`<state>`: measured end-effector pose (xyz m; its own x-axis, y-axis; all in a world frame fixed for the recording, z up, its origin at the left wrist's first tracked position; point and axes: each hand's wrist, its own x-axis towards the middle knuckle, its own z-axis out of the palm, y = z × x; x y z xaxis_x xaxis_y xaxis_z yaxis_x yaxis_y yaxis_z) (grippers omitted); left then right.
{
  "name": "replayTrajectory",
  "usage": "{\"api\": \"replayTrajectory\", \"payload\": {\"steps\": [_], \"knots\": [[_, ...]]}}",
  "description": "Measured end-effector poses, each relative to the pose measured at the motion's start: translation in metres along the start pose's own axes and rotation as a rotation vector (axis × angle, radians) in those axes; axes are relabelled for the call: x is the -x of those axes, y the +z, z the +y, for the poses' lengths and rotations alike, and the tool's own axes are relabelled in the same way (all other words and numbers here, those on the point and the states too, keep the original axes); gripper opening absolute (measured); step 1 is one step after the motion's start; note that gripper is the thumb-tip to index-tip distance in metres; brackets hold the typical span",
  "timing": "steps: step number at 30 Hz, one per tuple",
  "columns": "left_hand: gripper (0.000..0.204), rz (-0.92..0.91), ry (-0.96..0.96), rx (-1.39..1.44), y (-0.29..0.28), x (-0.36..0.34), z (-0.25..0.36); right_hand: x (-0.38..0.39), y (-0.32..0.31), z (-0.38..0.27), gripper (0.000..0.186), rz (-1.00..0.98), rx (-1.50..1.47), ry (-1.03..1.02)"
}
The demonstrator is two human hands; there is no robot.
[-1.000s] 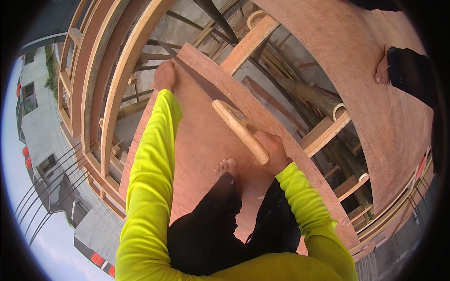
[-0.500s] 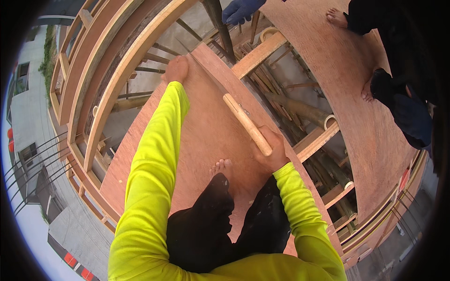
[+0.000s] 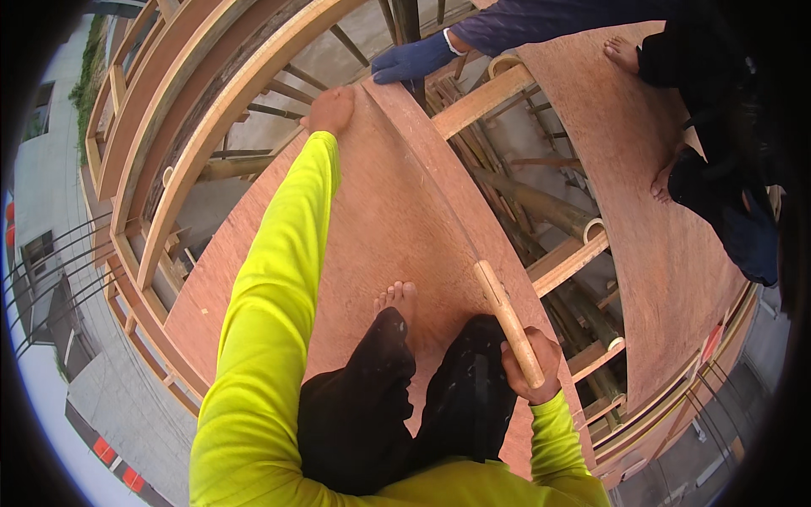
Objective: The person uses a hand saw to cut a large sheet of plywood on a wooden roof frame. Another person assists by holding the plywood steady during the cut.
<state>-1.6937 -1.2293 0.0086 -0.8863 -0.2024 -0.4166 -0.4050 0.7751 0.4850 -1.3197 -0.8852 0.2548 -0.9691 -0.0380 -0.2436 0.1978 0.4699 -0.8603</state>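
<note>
timber crosspieces (image 3: pixel 481 103) and bamboo poles (image 3: pixel 541 201) are seen through gaps beside a plywood sheet (image 3: pixel 380 211). a wooden-handled saw (image 3: pixel 507 321) is gripped by the right hand (image 3: pixel 536 367), its thin blade seen nearly edge-on along a line near the sheet's right edge. the sheet's far end appears to be grasped by the curled left hand (image 3: pixel 329 111) (1 co-worker's gloved hand (image 3: pixel 414 61) is laid at the corner nearby). lengthwise sawing seems to be in hand; for the next stroke, a straight line and a steadied sheet are judged to be needed.
</note>
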Motion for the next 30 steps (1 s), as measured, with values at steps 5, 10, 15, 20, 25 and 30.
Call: {"api": "replayTrajectory", "payload": {"steps": [5, 10, 15, 20, 25, 30], "knots": [[0.059, 0.039, -0.055, -0.041, 0.000, 0.009, 0.020, 0.037, -0.024, 0.005, 0.019, 0.050, 0.036, -0.075], [0.058, 0.117, -0.097, -0.054, -0.006, 0.036, 0.049, -0.040, 0.009, 0.025, 0.014, 0.044, -0.100, -0.076], [0.059, 0.062, -0.038, -0.012, -0.010, 0.027, 0.030, 0.065, -0.029, 0.077, 0.026, -0.016, 0.073, -0.048], [0.058, 0.156, -0.021, -0.078, -0.001, 0.019, 0.038, -0.037, 0.008, 0.080, 0.018, 0.015, -0.077, -0.129], [0.055, -0.002, 0.034, -0.049, -0.017, -0.024, -0.017, -0.045, 0.026, 0.090, 0.017, -0.027, -0.170, -0.108], [0.054, 0.091, -0.036, -0.077, -0.001, 0.005, 0.017, 0.036, -0.005, 0.145, 0.030, 0.008, -0.079, -0.134]]}}
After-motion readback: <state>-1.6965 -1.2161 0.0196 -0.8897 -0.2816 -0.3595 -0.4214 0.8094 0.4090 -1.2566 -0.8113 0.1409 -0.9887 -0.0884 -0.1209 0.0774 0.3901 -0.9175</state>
